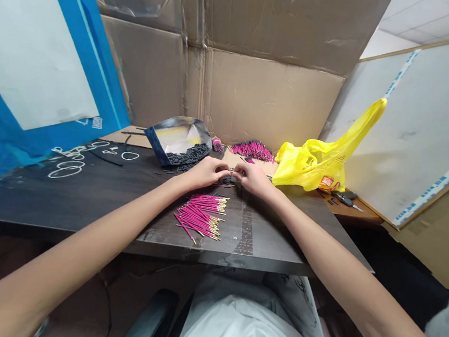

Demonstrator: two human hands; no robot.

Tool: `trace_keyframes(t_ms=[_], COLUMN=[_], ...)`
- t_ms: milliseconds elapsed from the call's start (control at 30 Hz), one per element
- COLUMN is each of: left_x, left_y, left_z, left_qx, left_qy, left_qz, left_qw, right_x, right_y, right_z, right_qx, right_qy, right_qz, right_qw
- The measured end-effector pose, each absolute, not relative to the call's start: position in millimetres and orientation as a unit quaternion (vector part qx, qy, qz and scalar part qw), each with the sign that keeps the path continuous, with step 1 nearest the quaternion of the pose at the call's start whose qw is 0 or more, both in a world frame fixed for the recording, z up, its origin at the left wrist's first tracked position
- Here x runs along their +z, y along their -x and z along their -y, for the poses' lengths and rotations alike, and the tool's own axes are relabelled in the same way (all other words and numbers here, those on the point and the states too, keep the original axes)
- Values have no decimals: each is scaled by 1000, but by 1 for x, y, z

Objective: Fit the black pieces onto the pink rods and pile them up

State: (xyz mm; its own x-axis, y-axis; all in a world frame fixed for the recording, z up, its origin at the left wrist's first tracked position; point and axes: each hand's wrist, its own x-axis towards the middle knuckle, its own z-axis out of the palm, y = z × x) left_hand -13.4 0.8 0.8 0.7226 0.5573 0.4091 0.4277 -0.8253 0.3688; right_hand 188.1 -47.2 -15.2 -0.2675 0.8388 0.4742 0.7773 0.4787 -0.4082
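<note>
A brown cardboard sheet (275, 79) stands behind a dark wood-grain desk (132, 198), its upper edge out of frame. The left hand (211, 171) and right hand (252, 177) meet over the desk, thumb and fingers of each pinched together on a thin piece (232, 172); the fingers hide nearly all of it, so its direction cannot be told. Nearer the front edge lie loose magenta sticks (199, 216), long axes mostly left to right, gold tips rightward; the lower ones slant toward the front edge. A silver-lined pouch (181, 133) gapes open, with small black pieces (187, 155) in its mouth and spilling out. Behind the hands is a heap of black-ended magenta sticks (253, 151), partly covered by a yellow plastic bag (307, 163), whose contents are hidden.
</note>
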Motion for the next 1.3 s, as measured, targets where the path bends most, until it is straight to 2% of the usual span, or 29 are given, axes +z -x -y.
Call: trace_keyframes(t_ms=[267,500,833,1100,1300], left_x=[-1,2,6,6,10], left_y=[12,15,13,14,12], left_z=[-2,3,7,5,7], left_qx=[275,255,267,258,285], left_qy=[-917,-917,-906,-905,-887], left_qz=[-262,-261,-260,-243,-267], left_qw=[119,160,201,237,247], right_x=[-13,-23,-16,-14,-11], right_y=[-190,-188,-189,-192,-188], right_z=[44,35,39,42,42], right_qx=[121,350,520,583,563], right_qy=[500,457,417,397,397], right_qz=[771,697,579,556,548], right_qw=[377,427,470,440,474])
